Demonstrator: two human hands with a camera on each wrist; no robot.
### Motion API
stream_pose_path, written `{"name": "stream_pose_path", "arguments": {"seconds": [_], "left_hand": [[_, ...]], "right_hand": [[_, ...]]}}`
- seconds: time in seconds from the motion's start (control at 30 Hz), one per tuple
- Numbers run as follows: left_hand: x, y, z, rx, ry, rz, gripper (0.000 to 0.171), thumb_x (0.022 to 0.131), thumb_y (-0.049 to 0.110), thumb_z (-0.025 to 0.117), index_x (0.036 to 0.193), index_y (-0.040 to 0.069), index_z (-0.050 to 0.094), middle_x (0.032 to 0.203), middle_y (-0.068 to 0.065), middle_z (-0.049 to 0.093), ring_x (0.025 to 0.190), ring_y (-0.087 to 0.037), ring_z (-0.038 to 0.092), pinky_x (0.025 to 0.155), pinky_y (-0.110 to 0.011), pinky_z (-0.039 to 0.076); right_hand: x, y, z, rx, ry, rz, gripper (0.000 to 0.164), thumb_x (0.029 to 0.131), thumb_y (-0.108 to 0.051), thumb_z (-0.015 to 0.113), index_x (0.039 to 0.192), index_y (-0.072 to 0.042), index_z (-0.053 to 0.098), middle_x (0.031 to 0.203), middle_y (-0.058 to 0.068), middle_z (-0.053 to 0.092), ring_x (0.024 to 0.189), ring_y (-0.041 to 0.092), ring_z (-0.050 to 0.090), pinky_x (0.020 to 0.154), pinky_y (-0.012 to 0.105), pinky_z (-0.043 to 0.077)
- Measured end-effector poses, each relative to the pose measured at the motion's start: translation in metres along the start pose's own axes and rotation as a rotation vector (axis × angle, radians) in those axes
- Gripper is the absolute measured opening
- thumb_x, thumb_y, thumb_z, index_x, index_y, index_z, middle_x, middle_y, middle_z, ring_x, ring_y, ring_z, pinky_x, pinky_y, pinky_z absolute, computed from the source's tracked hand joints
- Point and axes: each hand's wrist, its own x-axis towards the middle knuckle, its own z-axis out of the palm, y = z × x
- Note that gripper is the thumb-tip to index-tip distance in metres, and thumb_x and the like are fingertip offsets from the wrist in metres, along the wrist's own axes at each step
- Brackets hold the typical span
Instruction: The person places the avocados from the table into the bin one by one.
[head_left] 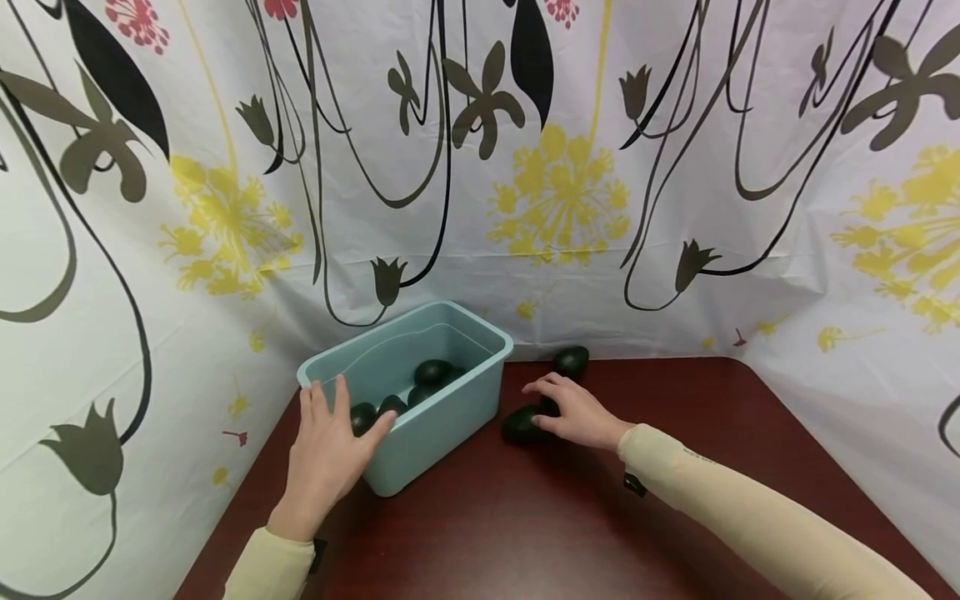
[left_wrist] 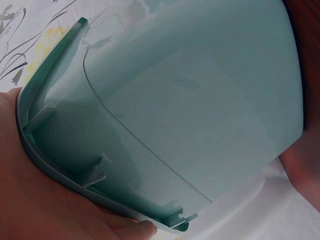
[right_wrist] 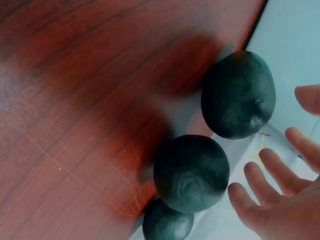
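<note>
My left hand [head_left: 326, 458] rests on the near left corner of a light blue plastic bin [head_left: 442, 437], its fingers lying along the rim. In the left wrist view the palm meets the rim [left_wrist: 65, 185] from outside. Several dark green avocados [head_left: 432, 372] lie inside the bin. To its right, my right hand [head_left: 581, 414] hovers at a small group of avocados on the table. The right wrist view shows its fingers spread and apart from three avocados: one nearest the bin [right_wrist: 240, 95], a middle one [right_wrist: 192, 172] and a far one [right_wrist: 168, 221].
The dark red wooden table [head_left: 480, 533] runs up to a white floral curtain [head_left: 675, 217] at the back and sides. The bin stands at an angle near the back left. A far avocado [head_left: 572, 362] lies close to the curtain.
</note>
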Motion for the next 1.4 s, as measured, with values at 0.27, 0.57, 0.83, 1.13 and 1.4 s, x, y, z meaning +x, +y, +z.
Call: {"name": "stream_pose_path", "arguments": {"seconds": [0.27, 0.57, 0.83, 1.13, 1.4], "left_hand": [[0.002, 0.001, -0.001, -0.007, 0.004, 0.001, 0.115, 0.085, 0.087, 0.037, 0.161, 0.003, 0.013, 0.161, -0.032, 0.007, 0.149, -0.049, 0.006, 0.081, -0.072, 0.047], [0.001, 0.001, -0.001, -0.001, 0.013, 0.006, 0.115, 0.086, 0.086, 0.038, 0.161, 0.003, 0.014, 0.161, -0.033, 0.008, 0.148, -0.050, 0.007, 0.081, -0.072, 0.047], [0.000, 0.003, -0.001, -0.001, 0.007, 0.001, 0.116, 0.085, 0.087, 0.037, 0.161, 0.003, 0.013, 0.161, -0.033, 0.008, 0.148, -0.050, 0.007, 0.081, -0.071, 0.048], [0.000, 0.002, -0.002, 0.000, 0.009, -0.001, 0.116, 0.085, 0.086, 0.037, 0.161, 0.002, 0.014, 0.161, -0.033, 0.008, 0.148, -0.050, 0.008, 0.081, -0.071, 0.048], [0.000, 0.000, 0.000, -0.004, 0.006, -0.001, 0.116, 0.085, 0.086, 0.038, 0.161, 0.002, 0.014, 0.161, -0.033, 0.008, 0.148, -0.050, 0.007, 0.081, -0.070, 0.048]], "right_hand": [[-0.001, -0.003, 0.006, -0.031, -0.026, -0.017, 0.047, 0.092, -0.028, 0.074, 0.137, -0.029, 0.059, 0.132, -0.007, 0.054, 0.120, 0.012, 0.054, 0.095, 0.040, 0.048], [0.000, -0.003, 0.013, -0.044, -0.048, -0.036, 0.043, 0.089, -0.026, 0.076, 0.131, -0.023, 0.066, 0.127, -0.007, 0.054, 0.115, 0.013, 0.055, 0.093, 0.040, 0.049], [-0.005, 0.001, 0.022, -0.034, -0.090, -0.022, 0.050, 0.088, -0.025, 0.078, 0.135, -0.028, 0.061, 0.129, -0.008, 0.052, 0.112, 0.013, 0.057, 0.089, 0.038, 0.051], [-0.005, 0.003, 0.026, -0.039, -0.090, -0.032, 0.060, 0.086, -0.023, 0.079, 0.141, -0.029, 0.056, 0.132, -0.006, 0.051, 0.112, 0.016, 0.059, 0.089, 0.040, 0.051], [-0.006, 0.004, 0.033, -0.031, -0.098, -0.043, 0.060, 0.086, -0.023, 0.079, 0.140, -0.027, 0.054, 0.133, -0.004, 0.052, 0.115, 0.020, 0.059, 0.090, 0.042, 0.050]]}}
